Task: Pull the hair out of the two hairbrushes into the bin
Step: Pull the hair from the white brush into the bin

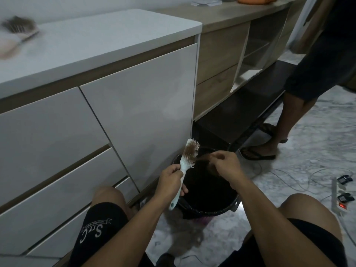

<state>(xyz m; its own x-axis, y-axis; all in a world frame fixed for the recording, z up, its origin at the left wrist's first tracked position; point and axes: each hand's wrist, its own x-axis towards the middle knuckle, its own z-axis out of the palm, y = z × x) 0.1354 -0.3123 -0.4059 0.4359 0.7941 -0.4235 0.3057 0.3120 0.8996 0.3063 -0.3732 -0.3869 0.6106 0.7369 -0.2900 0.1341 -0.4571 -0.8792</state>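
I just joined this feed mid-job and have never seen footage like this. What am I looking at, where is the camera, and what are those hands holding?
There is one picture, from a camera worn on the person's head, looking down at their own bare hands; no machine is involved. The left hand grips a white hairbrush by its handle. The right hand pinches a tuft of brown hair off its bristles, above a black bin on the floor. A second hairbrush, blurred, lies on the white countertop at upper left. Another person's legs stand at right.

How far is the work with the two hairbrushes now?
Nothing looks finished. In hand: the left hand holds the white hairbrush over the bin while the right hand pulls hair from it. Left: the second hairbrush lies on the countertop, full of hair.
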